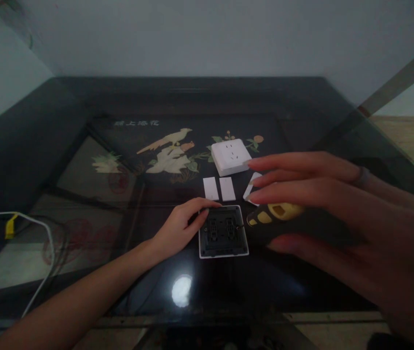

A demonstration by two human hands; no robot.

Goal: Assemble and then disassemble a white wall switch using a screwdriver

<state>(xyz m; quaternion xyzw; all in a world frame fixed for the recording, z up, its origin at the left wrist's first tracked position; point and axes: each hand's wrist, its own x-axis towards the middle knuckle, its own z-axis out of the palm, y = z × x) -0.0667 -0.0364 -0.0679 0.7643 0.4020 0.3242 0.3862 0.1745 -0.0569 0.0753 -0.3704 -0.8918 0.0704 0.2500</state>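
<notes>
A square wall switch (223,243) lies on the dark glass tabletop, its black back with two mechanisms facing up and a white rim round it. My left hand (178,226) grips its upper left corner between thumb and fingers. At the switch's right side is a yellow and black screwdriver (265,217), its tip near the screw there. My right hand (338,214) is spread above the screwdriver, thumb apart from the outstretched fingers, with nothing seen in its grasp. Part of the screwdriver's handle is hidden behind those fingers.
Behind the switch lie two white switch rockers (210,188) and another white piece (252,187), partly covered by my right fingers. A white socket box (231,156) stands farther back. On the left runs a white cable (48,233) with a yellow tag (10,227).
</notes>
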